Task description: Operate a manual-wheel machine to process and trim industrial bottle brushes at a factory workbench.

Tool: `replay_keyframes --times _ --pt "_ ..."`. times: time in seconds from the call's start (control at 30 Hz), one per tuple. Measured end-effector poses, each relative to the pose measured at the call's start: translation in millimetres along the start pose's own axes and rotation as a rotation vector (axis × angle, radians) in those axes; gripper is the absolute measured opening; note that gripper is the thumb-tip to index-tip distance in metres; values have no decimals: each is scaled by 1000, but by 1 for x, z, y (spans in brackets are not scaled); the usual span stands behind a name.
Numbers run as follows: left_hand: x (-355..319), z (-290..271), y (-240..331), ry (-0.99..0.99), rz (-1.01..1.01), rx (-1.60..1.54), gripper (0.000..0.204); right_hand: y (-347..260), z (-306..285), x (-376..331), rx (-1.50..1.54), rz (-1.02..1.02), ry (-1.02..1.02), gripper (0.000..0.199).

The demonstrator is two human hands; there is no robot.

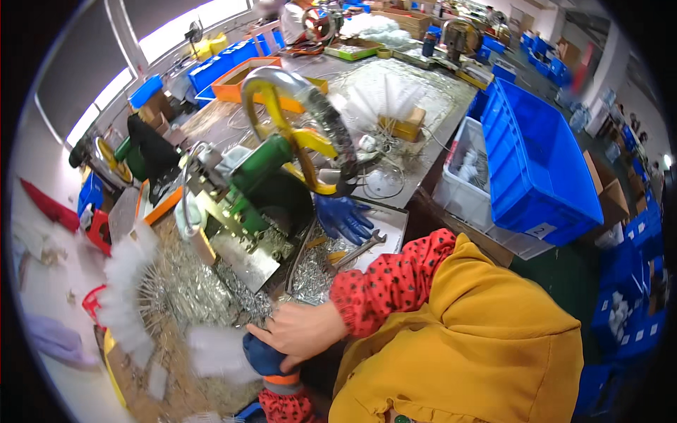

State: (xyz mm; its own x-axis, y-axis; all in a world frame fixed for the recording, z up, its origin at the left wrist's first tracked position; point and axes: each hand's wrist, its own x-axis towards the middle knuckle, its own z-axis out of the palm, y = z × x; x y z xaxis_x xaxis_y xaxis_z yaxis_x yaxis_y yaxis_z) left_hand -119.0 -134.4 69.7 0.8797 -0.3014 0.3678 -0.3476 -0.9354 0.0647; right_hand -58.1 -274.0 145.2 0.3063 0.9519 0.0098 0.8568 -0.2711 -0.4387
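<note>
My left hand (pixel 259 354) wears a dark blue work glove with an orange and grey cuff. Its fingers are smeared and partly covered, so their pose is unclear. Across the back of that glove lies my bare right hand (pixel 303 331), its fingers and thumb gripping the glove near the cuff. Beside the left hand is a blurred bundle of white bristles (pixel 220 354); whether the hand touches it I cannot tell. A second blue glove (pixel 343 217) lies by the tray (pixel 395 229), which holds small shiny metal pieces (pixel 314 275) and an open-ended wrench (pixel 360 250).
A green bench press (pixel 261 166) with a large yellow-spoked handwheel (pixel 300 137) stands ahead. White brushes on wire stems (pixel 130 299) fan out at the left. A blue crate (pixel 543 169) and a white bin (pixel 455 180) stand at the right. A person (pixel 293 25) sits farther back.
</note>
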Motion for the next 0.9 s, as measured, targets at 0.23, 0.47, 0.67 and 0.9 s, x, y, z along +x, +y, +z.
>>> replay_keyframes --times 0.23,0.47,0.67,0.9 --pt "30 -90 34 107 74 413 35 -26 -23 -46 -431 -42 714 49" --pt "113 -192 65 248 304 598 40 -24 -94 -47 -484 -75 1228 51" --pt "218 -192 101 370 504 639 44 30 -152 -96 -761 333 1201 58" --pt "213 -200 109 589 755 444 48 201 -209 -153 -427 782 1252 28"
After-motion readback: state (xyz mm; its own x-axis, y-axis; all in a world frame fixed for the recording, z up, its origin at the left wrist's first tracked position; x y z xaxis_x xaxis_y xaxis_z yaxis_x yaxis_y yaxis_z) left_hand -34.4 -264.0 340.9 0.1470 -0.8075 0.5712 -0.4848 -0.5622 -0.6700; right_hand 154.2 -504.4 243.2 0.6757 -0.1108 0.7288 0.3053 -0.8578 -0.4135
